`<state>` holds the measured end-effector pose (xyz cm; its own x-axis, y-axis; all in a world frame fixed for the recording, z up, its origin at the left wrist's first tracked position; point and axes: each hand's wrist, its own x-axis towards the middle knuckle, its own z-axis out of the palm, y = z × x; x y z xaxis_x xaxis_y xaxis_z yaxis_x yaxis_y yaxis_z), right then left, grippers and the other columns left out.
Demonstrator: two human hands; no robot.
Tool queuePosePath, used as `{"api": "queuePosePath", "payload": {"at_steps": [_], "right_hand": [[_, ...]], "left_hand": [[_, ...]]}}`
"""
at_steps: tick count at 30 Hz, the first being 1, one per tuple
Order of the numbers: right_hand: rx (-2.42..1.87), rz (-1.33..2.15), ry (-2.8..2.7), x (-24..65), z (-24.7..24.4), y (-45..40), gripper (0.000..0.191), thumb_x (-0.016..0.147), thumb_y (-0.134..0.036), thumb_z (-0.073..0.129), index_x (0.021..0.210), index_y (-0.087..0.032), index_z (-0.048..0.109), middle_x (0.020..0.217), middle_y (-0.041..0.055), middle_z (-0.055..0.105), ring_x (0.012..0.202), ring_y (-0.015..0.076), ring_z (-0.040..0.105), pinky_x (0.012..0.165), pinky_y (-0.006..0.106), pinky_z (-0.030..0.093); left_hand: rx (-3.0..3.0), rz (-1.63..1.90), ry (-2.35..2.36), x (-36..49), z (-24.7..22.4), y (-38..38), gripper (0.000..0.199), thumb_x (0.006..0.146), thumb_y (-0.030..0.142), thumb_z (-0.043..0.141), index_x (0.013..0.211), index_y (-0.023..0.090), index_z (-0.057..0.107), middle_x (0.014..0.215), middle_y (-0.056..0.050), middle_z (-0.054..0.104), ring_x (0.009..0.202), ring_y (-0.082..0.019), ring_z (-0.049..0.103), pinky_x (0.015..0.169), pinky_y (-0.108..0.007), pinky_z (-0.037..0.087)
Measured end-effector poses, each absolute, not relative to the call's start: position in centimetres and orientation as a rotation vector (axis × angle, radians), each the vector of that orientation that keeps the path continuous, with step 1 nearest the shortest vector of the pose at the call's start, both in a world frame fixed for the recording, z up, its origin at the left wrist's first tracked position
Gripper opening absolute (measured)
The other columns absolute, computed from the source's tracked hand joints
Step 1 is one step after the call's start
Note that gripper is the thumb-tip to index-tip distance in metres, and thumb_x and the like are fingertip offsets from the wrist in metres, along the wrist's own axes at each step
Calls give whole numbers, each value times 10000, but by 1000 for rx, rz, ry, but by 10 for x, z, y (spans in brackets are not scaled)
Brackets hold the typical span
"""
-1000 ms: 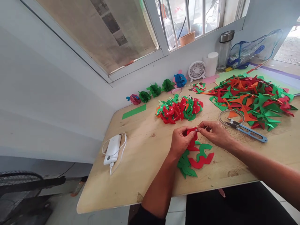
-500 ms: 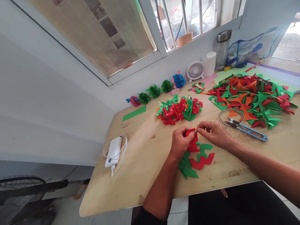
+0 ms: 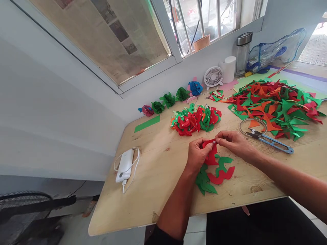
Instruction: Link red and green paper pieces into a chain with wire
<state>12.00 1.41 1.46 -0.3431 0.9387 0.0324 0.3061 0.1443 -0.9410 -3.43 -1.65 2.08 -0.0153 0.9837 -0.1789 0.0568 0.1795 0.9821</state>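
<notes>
Between my two hands is a red paper cutout (image 3: 211, 157) with a small white patch near its top edge. My left hand (image 3: 198, 153) pinches it from the left, thumb on top. The thumb and fingertips of my right hand (image 3: 232, 143) are closed at its upper right corner, by the white patch. On the table just below lie green paper cutouts (image 3: 205, 183) and a wavy red cutout (image 3: 221, 176). Beyond my hands is a heap of red, green and orange cutouts (image 3: 195, 120), several bearing white patches.
Blue-handled thread snips (image 3: 276, 143) and a tape roll (image 3: 252, 126) lie right of my hands, before a large pile of paper scraps (image 3: 278, 105). A white power bank (image 3: 125, 165) with cable lies left. A small fan (image 3: 213, 77) and glass bottle (image 3: 243, 54) stand by the wall.
My right fingertips have come down onto the corner of the red cutout, and the white patch there now lies flatter. The view has shifted very slightly.
</notes>
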Motion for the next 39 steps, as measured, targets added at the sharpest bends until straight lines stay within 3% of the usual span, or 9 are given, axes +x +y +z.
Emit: {"api": "queuePosePath", "payload": {"at_steps": [5, 39], "right_hand": [[-1194, 1203, -1752, 118, 12, 14, 185, 728, -342, 548, 691, -169, 601, 600, -11, 588, 504, 96, 459, 475, 232, 338], [-1232, 1125, -1769, 119, 13, 14, 156, 713, -301, 518, 685, -172, 600, 581, -9, 593, 487, 97, 448, 465, 237, 328]], "left_hand": [[1173, 1046, 1340, -35, 14, -15, 200, 661, 307, 659, 716, 115, 667, 607, -9, 613, 492, -85, 504, 456, -198, 396], [1397, 1075, 1375, -31, 17, -20, 173, 737, 271, 589, 782, 140, 693, 696, -45, 678, 630, -147, 603, 585, -241, 468]]}}
